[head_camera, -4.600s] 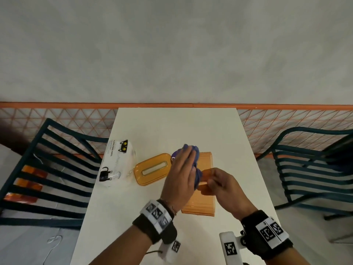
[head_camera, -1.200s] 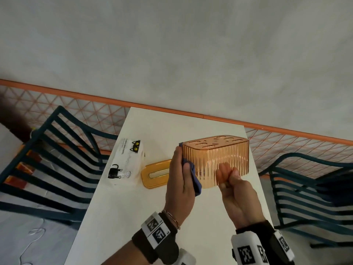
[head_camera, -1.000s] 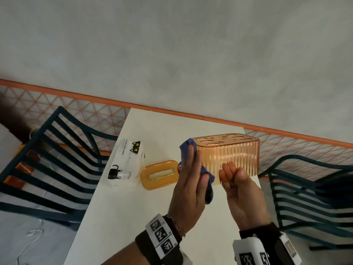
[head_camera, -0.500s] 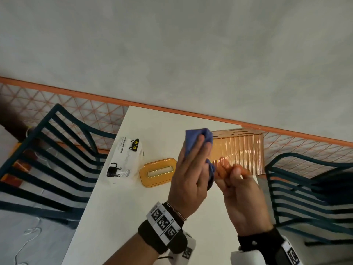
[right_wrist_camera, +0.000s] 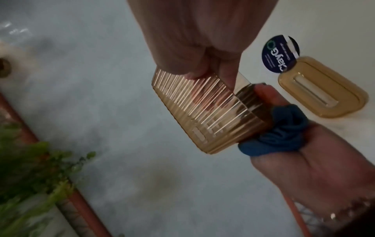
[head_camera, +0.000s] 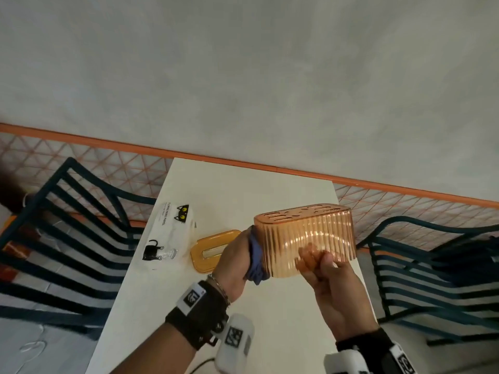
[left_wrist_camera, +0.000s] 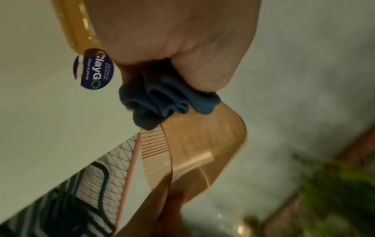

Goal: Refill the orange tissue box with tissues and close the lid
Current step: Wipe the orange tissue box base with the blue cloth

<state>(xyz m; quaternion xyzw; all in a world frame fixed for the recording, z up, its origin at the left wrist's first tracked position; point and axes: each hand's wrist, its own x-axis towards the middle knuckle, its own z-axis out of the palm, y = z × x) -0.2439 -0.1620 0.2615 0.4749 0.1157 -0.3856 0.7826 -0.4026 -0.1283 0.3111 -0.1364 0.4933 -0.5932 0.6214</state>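
The orange ribbed tissue box (head_camera: 310, 233) is held upside down above the table, its slotted bottom facing up. My right hand (head_camera: 318, 265) grips its lower rim, thumb outside and fingers inside, as the right wrist view shows on the box (right_wrist_camera: 202, 112). My left hand (head_camera: 236, 259) holds a bunched blue cloth (head_camera: 256, 263) against the box's left end; the cloth (left_wrist_camera: 162, 99) sits under my palm. The orange lid (head_camera: 210, 251) lies flat on the table. Left of it lies a white tissue pack (head_camera: 170, 233) with a cat print.
The white table (head_camera: 243, 190) is narrow, with dark slatted chairs at the left (head_camera: 67, 238) and right (head_camera: 432, 265). A round blue sticker (right_wrist_camera: 280, 52) lies beside the lid (right_wrist_camera: 320, 89). An orange mesh railing (head_camera: 405, 206) runs behind the table.
The box has turned from end-on to broad side facing me. My left hand and the cloth have slid from the near face to the box's left end.
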